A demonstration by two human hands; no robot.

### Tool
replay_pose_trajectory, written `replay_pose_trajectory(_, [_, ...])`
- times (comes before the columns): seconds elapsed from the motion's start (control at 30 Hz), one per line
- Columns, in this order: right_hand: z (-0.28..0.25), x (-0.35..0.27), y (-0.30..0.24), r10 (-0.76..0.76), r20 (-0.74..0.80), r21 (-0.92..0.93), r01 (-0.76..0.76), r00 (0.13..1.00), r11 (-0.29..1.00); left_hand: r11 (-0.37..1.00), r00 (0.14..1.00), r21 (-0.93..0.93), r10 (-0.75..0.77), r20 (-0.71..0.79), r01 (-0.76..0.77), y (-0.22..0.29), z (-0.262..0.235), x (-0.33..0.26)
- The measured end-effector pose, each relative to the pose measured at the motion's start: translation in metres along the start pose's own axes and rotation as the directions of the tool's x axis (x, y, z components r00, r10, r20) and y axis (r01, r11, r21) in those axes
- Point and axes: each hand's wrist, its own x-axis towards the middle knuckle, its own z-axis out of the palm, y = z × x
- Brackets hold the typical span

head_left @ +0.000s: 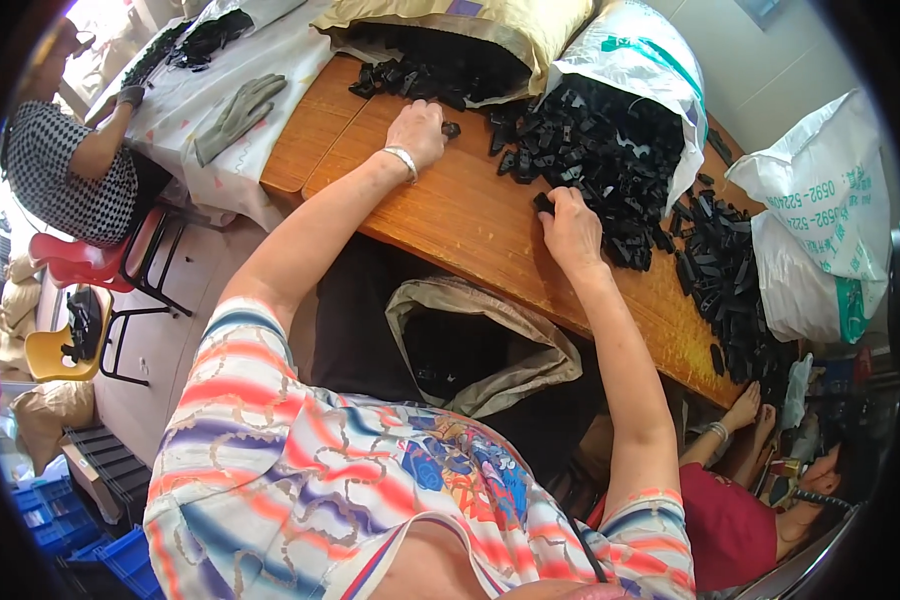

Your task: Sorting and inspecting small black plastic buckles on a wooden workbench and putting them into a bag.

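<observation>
My L grip (417,135) pinches a blk part (452,130) twd counter's (470,215) left end; R grip (574,232) has a 2nd part (543,203), I think, fingers half hiding it. Bag (660,50) opens my way, prob. so pile (595,150) spills w/in reach.

Ahead of me, on the table (450,230), two sacks (635,45) lie side by side — parts (610,150) in and before their mouths, a third sack (830,235) farther right. My left fingers (434,116) are before the left sack, my right fingers (562,198) at the parts' near edge. Between me and the table, an open bag (545,375) — off left, a glove (235,118) on a cloth (240,185)
</observation>
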Motion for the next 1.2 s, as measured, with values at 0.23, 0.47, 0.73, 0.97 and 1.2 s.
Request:
replay_pose_trajectory(0.23, [-0.009,-0.018,-0.007,0.03,-0.011,0.121,-0.029,0.999,0.992,0.841,0.905,-0.334,0.392,-0.164,-0.425,0.025,0.002,-0.038])
replay_pose_trajectory(0.47, [-0.012,-0.016,-0.022,0.026,0.06,0.237,-0.039,0.998,0.971,0.704,0.742,-0.239,0.651,-0.158,-0.669,0.031,0.007,-0.061])
replay_pose_trajectory(0.73, [-0.004,0.01,-0.04,-0.096,-0.043,0.316,0.105,0.994,0.943,0.75,0.846,-0.418,0.525,-0.097,-0.513,0.031,-0.007,-0.069])
replay_pose_trajectory(0.97, [0.012,0.023,-0.051,-0.126,-0.01,0.335,0.122,0.992,0.934,0.857,0.916,-0.328,0.392,-0.085,-0.397,0.022,0.003,-0.068])
replay_pose_trajectory(1.2, [0.018,0.018,-0.051,-0.289,0.019,0.2,0.28,0.957,0.939,0.853,0.913,-0.332,0.402,-0.076,-0.403,0.02,0.007,-0.064])
